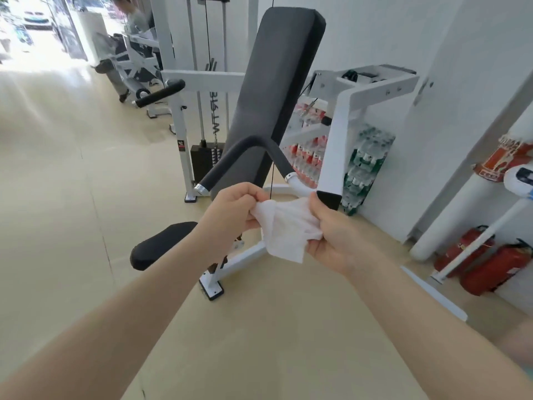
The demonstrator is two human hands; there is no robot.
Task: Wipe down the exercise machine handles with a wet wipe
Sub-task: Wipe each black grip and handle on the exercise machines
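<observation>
A white wet wipe [288,229] is stretched between both hands in front of me. My left hand [230,215] pinches its left edge and my right hand [334,235] grips its right side. Just above the hands, a black padded V-shaped handle [253,145] with silver end caps hangs in front of the tall black back pad [277,90] of a white-framed exercise machine [340,134]. A second black handle [160,93] sticks out at the upper left. The wipe touches neither handle.
A black seat pad [155,249] sits low to the left of my left arm. A weight stack [206,160] stands behind the pad. Bottled drinks [366,157] are stacked by the wall. Red fire extinguishers [490,264] lie at right. A person stands far back left.
</observation>
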